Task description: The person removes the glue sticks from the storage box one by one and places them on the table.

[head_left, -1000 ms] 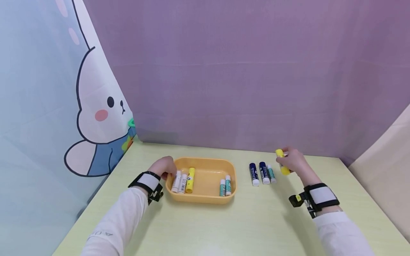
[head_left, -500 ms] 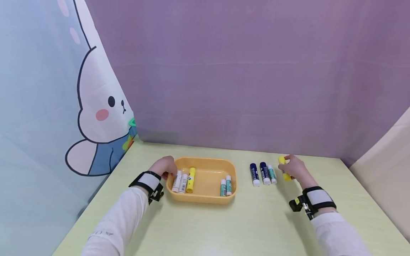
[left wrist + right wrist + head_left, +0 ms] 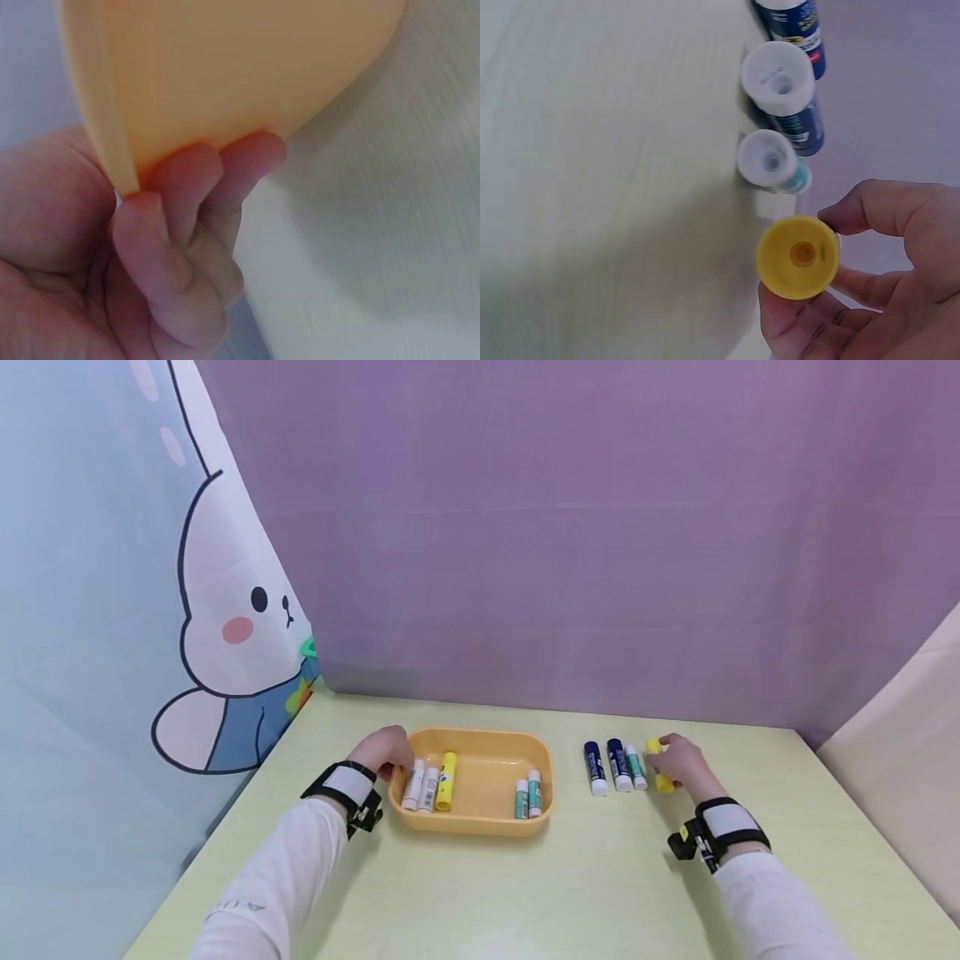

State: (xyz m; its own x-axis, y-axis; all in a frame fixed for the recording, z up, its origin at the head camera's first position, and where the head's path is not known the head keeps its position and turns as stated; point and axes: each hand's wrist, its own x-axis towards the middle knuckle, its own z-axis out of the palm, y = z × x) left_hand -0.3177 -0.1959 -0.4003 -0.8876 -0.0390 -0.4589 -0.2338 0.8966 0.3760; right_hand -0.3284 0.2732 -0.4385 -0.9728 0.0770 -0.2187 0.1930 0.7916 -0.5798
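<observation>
My right hand (image 3: 686, 762) holds a yellow glue stick (image 3: 795, 262) between thumb and fingers, at the right end of a row on the table. Beside it lies a small teal-and-white glue stick (image 3: 635, 767), then two navy glue sticks with white ends, a right one (image 3: 618, 765) and a left one (image 3: 595, 768). My left hand (image 3: 386, 750) grips the left rim of an orange plastic tray (image 3: 225, 67), fingers curled against its outer wall. In the tray, two white glue sticks (image 3: 428, 789) and a yellow one (image 3: 446, 782) lie left; two small teal-and-white ones (image 3: 534, 793) lie right.
The pale wooden table (image 3: 495, 893) extends towards me. A purple cloth (image 3: 570, 543) hangs along its back edge. On the left is a light blue curtain (image 3: 75, 735) with a cartoon figure, and a cream cloth (image 3: 900, 777) is on the right.
My right hand has lowered the yellow glue stick towards the table and moved it close to the small teal-and-white one. The left hand and tray have stayed still.
</observation>
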